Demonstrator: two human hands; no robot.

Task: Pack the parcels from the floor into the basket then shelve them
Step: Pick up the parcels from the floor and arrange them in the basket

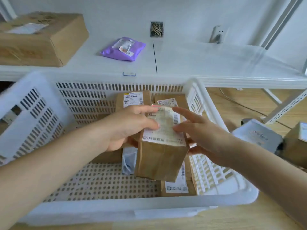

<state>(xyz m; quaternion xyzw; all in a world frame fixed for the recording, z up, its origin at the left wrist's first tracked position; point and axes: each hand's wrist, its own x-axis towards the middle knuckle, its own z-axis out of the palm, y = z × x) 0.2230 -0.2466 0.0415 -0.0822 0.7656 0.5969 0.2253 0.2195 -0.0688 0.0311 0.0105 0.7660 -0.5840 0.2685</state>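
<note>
We hold a brown cardboard parcel (162, 161) above the inside of the white slotted plastic basket (41, 113), its white shipping label (164, 130) facing up. Our left hand (131, 127) grips the parcel's left side, thumb curled across the top of the label and the fingers wrapped beneath. Our right hand (201, 135) meets the parcel's right edge with the fingers spread and only lightly bent, the upper ones reaching over the label while the lower ones support the box from under its right corner.

Under the held box, more brown parcels lie in the right half of the basket: one at the near right corner (179, 186) with a label on top, and two labelled boxes against the far wall (132, 100) (169, 102). A small pale blue packet (127, 161) lies on the perforated floor just left of the held parcel.

Beyond the basket, the white shelf (199, 63) carries a large cardboard box (41, 40) at the left and a purple mailer bag (123, 48) near the middle. On the wooden floor (240, 105) to the right rest a grey mailer bag (257, 135) and another brown box (297, 146), partly cut off.
</note>
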